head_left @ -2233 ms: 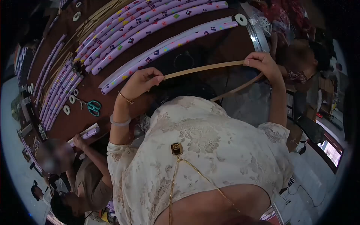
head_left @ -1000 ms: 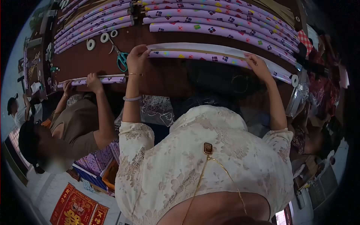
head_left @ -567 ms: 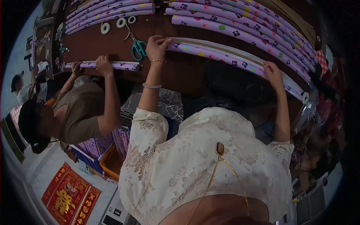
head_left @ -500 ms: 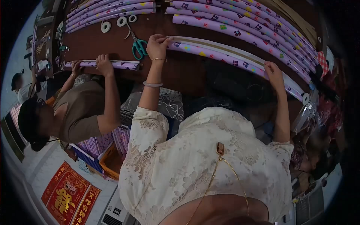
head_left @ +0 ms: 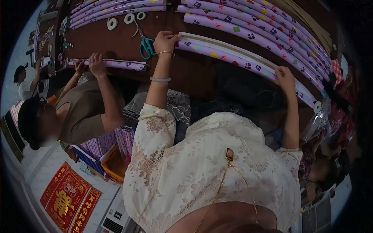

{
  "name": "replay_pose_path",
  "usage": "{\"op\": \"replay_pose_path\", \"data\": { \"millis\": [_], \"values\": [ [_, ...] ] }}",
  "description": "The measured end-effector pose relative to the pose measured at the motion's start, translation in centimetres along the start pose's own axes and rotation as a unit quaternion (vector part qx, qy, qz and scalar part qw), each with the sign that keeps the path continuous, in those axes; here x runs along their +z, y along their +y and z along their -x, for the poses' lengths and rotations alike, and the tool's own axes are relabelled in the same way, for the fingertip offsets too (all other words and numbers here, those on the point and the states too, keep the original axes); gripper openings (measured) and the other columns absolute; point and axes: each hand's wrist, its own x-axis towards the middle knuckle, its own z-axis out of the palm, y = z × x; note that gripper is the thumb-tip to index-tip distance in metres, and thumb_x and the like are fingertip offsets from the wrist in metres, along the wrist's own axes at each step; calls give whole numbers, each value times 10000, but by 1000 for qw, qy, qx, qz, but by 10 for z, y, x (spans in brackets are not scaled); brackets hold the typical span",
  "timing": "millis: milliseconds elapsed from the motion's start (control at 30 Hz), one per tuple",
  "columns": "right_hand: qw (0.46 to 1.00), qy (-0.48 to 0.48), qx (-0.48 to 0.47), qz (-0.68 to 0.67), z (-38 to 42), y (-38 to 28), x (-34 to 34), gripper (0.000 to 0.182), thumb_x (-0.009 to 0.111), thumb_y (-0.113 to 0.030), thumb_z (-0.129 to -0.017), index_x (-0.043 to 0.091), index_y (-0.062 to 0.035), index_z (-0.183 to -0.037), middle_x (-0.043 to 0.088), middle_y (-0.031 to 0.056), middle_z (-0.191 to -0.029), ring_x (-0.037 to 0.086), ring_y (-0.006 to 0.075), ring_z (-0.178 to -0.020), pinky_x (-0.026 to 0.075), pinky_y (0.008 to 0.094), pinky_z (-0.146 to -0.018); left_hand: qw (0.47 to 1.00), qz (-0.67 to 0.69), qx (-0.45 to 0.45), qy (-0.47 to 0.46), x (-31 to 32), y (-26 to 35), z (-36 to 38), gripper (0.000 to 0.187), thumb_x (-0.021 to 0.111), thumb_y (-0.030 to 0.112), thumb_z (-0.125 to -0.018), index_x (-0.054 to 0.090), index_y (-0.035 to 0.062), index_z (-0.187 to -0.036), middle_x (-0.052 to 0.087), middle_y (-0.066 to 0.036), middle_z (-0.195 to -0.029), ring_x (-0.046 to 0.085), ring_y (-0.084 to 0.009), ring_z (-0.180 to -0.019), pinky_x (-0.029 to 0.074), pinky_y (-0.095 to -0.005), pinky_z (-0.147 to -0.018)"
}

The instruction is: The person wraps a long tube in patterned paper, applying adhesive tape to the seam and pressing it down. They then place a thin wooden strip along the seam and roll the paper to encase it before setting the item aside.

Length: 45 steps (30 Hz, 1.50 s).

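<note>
A roll of purple wrapping paper (head_left: 229,58) with printed gift boxes lies across the table in front of me, its white edge flap lifted on the far side. Along that flap runs a tan strip of tape (head_left: 241,50). My left hand (head_left: 165,42) pinches the flap at the roll's left end. Farther along to the right, my right hand (head_left: 285,79) is closed on the same edge, fingertips together. Left of my left hand lie teal-handled scissors (head_left: 147,48), apart from it.
Finished-looking purple rolls (head_left: 248,31) are stacked at the back. Tape rolls (head_left: 112,23) lie near the scissors. At left, a co-worker's hands (head_left: 97,65) work on another roll (head_left: 124,65). An orange crate (head_left: 113,165) stands below, and clear plastic (head_left: 316,120) hangs at right.
The view has shifted slightly. My left hand has edged a little farther away along the roll's end, still pinching the flap. The co-worker's nearer hand has slid left along their roll.
</note>
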Motion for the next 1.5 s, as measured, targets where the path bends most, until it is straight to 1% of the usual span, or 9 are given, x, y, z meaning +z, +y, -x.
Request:
{"op": "replay_pose_path", "data": {
  "millis": [133,267,333,433,567,633,1167,1333,1500],
  "values": [
    [1000,-2,3,9,1,-6,-2,239,531,-267,-840,577,-38,-891,554,121,-928,558,264,-844,434,341,-737,999,-49,-3,-5,4,-7,-7,433,797,265,-566,581,-1,-830,669,-74,-735,642,-155,-678,488,-262,-616],
    [1000,-1,8,-1,2,-5,-1,239,533,-266,-838,579,-37,-888,552,120,-935,557,265,-844,434,343,-737,1000,-19,-1,-12,10,-21,-14,451,802,284,-549,582,8,-830,669,-74,-740,642,-166,-682,487,-273,-622],
    [1000,-4,0,9,3,-7,-2,254,549,-252,-828,568,-8,-895,551,134,-921,556,259,-840,425,319,-747,999,-46,-17,-6,10,-17,-14,457,806,295,-540,585,20,-830,669,-69,-731,640,-172,-686,486,-278,-622],
    [1000,3,1,16,4,-11,-1,253,550,-251,-829,568,-8,-894,553,135,-915,557,262,-832,427,318,-746,994,-107,-21,2,8,-8,-11,467,808,309,-530,583,35,-835,667,-57,-724,639,-182,-687,488,-295,-627],
    [1000,14,-1,5,3,-6,0,247,548,-248,-830,567,-10,-896,553,133,-910,557,266,-828,426,316,-746,992,-123,-23,10,6,0,-7,469,807,313,-527,578,49,-839,663,-48,-722,637,-188,-691,490,-309,-636],
    [1000,11,0,15,1,-4,1,251,527,-264,-833,584,-28,-897,551,133,-919,557,276,-839,431,338,-737,993,-118,-30,10,6,2,-5,473,807,316,-523,575,54,-841,661,-44,-727,637,-195,-701,490,-319,-643],
    [1000,25,6,18,-3,5,8,268,532,-280,-814,585,-34,-905,559,136,-918,561,293,-837,438,354,-731,988,-151,-8,13,9,1,-6,474,805,327,-514,565,53,-818,658,-55,-698,636,-227,-710,488,-331,-634],
    [998,28,4,51,-6,10,13,263,522,-288,-818,592,-47,-895,557,138,-917,555,308,-843,436,371,-729,984,-178,-4,21,9,4,-4,470,799,330,-524,564,52,-821,660,-56,-706,636,-230,-710,488,-332,-635],
    [997,27,12,70,-7,8,13,254,524,-294,-812,597,-61,-884,555,132,-910,557,315,-838,436,386,-718,986,-163,10,19,11,-2,-5,468,795,337,-530,565,55,-825,660,-63,-715,637,-234,-723,489,-344,-630]
  ]
}}
